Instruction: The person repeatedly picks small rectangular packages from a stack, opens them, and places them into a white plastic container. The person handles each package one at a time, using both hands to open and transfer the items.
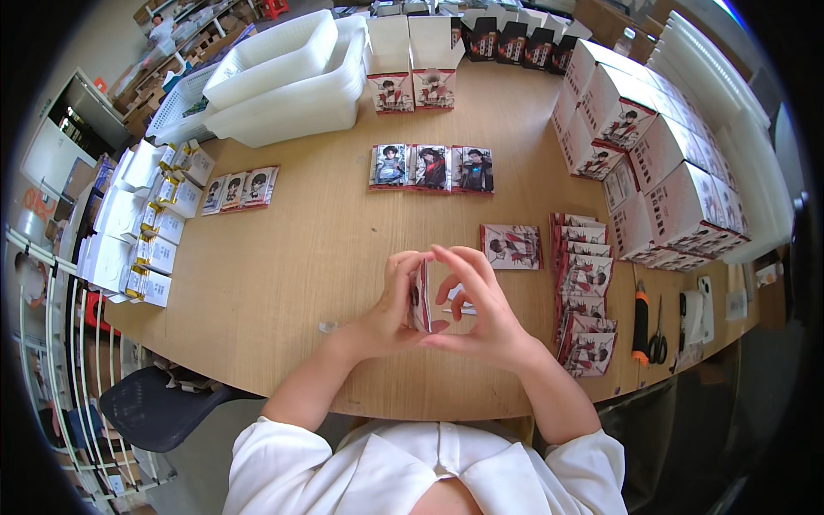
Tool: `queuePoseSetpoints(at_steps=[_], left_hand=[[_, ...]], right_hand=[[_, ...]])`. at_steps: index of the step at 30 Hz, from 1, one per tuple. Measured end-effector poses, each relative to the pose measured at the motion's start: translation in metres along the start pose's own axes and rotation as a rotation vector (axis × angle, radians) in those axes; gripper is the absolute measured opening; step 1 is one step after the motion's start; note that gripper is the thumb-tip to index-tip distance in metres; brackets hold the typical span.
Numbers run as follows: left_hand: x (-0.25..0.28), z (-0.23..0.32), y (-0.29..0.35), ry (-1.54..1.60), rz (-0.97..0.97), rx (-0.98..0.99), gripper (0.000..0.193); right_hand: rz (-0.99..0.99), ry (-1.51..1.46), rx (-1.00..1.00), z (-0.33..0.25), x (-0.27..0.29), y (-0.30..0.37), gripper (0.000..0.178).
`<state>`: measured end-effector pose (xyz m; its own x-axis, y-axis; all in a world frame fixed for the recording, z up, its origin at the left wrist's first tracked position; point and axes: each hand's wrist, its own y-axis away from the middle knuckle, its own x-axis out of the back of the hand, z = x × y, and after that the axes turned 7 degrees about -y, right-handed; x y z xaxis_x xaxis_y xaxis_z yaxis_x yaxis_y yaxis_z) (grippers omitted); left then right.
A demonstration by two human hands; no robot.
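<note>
Above the table's front edge, my left hand [390, 305] grips a thin illustrated card pack [420, 296] with a red lower edge, standing upright and seen nearly edge-on. Whether it is one pack or a few together I cannot tell. My right hand [485, 313] curves round the pack's other side, its thumb and forefinger closed at the bottom and top edges, the other fingers bent in. Just beyond my right hand lies a similar flat pack [512, 247]. To the right, overlapping packs [587, 276] form a column. Behind my fingers, a small white item [459, 302] is partly hidden.
Farther off lie a row of card packs [432, 168] and a smaller group [241, 190]. Opened boxes [412, 90], white bins [296, 116] and black boxes [511, 45] stand behind. Stacked boxes [652, 163], an orange-handled tool [640, 326] and scissors [658, 343] are right; white cartons [129, 219] left.
</note>
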<state>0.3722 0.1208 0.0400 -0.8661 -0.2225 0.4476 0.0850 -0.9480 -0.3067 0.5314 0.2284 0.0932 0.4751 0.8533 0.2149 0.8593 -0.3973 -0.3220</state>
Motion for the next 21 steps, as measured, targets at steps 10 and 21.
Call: queuePoseSetpoints(at_steps=[10,21], left_hand=[[0.014,0.007,-0.004,-0.016,-0.032,0.013,0.093],[0.013,0.012,-0.013,-0.243,0.188,-0.176,0.073]], right_hand=[[-0.037,0.041,-0.027,0.0,0.003,0.001,0.076],[0.149,-0.168,0.072,0.016,-0.003,0.002,0.05]])
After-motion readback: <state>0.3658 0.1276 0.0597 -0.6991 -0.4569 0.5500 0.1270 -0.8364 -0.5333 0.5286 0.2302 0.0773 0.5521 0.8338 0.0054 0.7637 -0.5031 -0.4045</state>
